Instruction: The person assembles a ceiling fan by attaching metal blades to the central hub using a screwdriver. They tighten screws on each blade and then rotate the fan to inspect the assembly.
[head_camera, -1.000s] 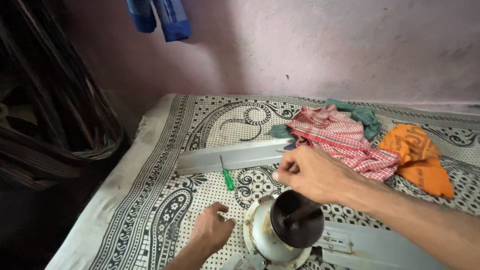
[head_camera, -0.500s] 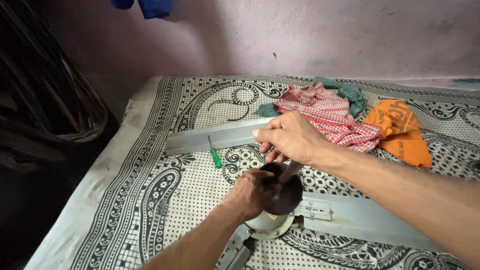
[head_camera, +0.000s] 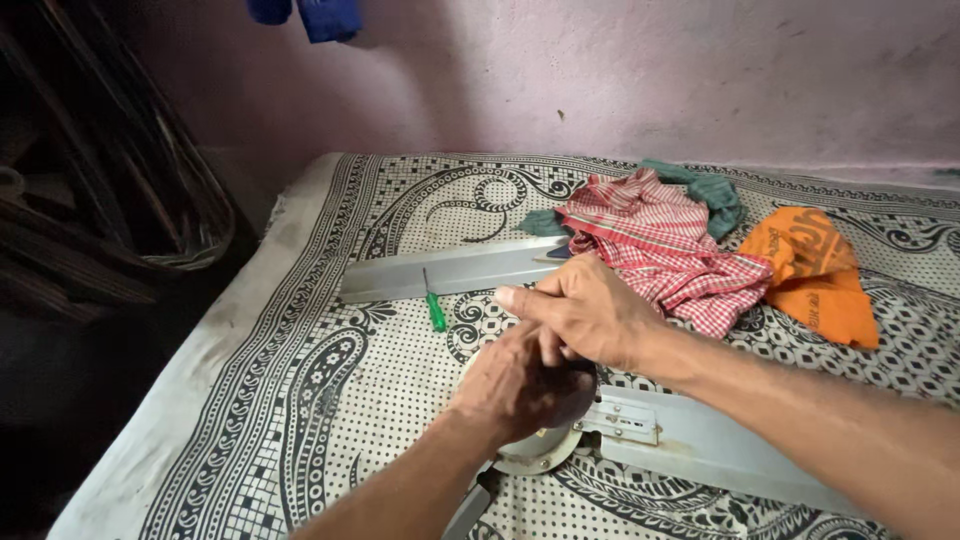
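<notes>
A ceiling fan lies on the patterned bed sheet, its round motor hub (head_camera: 540, 452) mostly covered by both hands. My left hand (head_camera: 510, 385) grips the dark top of the hub from the near side. My right hand (head_camera: 585, 310) comes from the right and rests over it, fingers curled down onto the hub and thumb pointing left. What the fingers pinch is hidden. One grey blade (head_camera: 450, 272) stretches away to the far left, and another blade (head_camera: 700, 445) runs to the right. A green-handled screwdriver (head_camera: 434, 310) lies loose by the far blade.
A red checked cloth (head_camera: 660, 245), a green cloth (head_camera: 712, 188) and an orange cloth (head_camera: 815, 270) lie bunched at the back right. Pink wall behind, with blue fabric (head_camera: 310, 15) hanging at the top. Dark stacked items (head_camera: 100, 200) stand beside the bed's left edge.
My left hand rose from the sheet onto the fan hub. My right hand lowered from above the hub until it rests over the left hand.
</notes>
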